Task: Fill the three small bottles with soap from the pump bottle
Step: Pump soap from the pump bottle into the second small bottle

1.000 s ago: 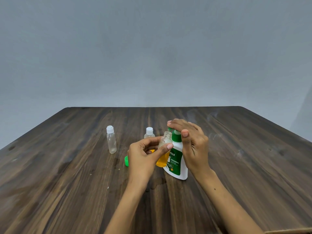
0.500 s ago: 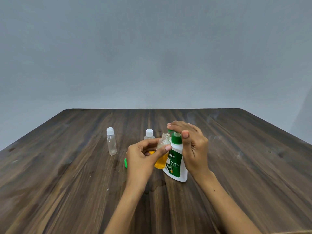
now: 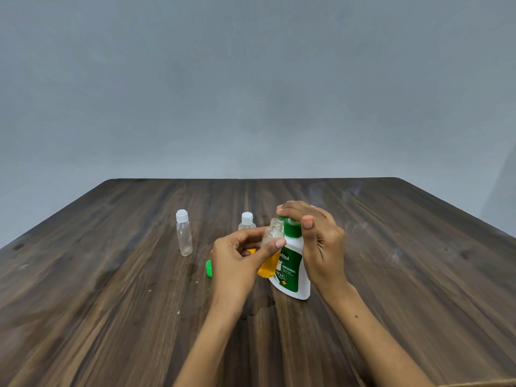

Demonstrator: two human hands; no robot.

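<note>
A white pump bottle (image 3: pixel 293 272) with a green label and green pump stands at the middle of the table. My right hand (image 3: pixel 318 241) lies over the pump head, fingers on top and thumb against the green collar. My left hand (image 3: pixel 240 261) pinches an uncapped small bottle (image 3: pixel 272 247), partly filled with orange soap, its mouth just under the spout. A second small bottle (image 3: pixel 247 220) with a white cap stands behind my left hand, mostly hidden, orange soap showing low in it. A third small bottle (image 3: pixel 184 233), clear and capped, stands to the left.
A green cap (image 3: pixel 208 268) lies on the wooden table (image 3: pixel 405 275) just left of my left hand. A damp patch darkens the wood in front of the pump bottle. A plain grey wall stands behind the table's far edge.
Both hands and the bottles keep their places; the view has shifted slightly.
</note>
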